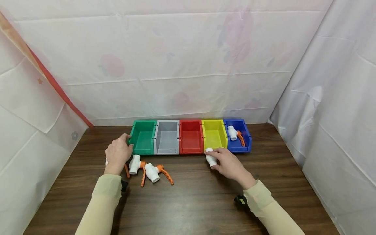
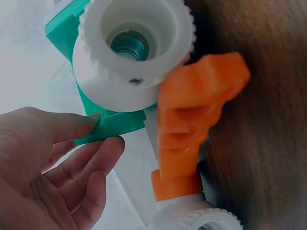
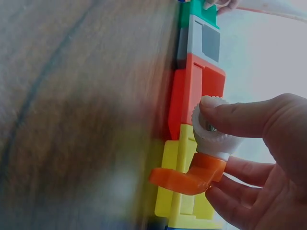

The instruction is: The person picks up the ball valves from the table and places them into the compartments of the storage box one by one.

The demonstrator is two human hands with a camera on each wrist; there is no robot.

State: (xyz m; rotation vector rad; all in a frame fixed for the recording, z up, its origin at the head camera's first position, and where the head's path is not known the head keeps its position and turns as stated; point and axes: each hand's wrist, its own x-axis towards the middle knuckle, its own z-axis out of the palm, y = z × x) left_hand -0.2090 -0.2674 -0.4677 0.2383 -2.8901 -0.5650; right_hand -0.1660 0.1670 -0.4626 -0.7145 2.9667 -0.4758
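The right hand (image 1: 230, 164) pinches a white ball valve (image 1: 211, 158) at the near lip of the yellow bin (image 1: 213, 132), where a slack grip could drop it or its orange handle (image 3: 189, 178) could snag. The left hand (image 1: 118, 151) pinches the left rim of the green bin (image 1: 144, 138); a tug might skew it. The right wrist view shows the handle, which the head view hides.
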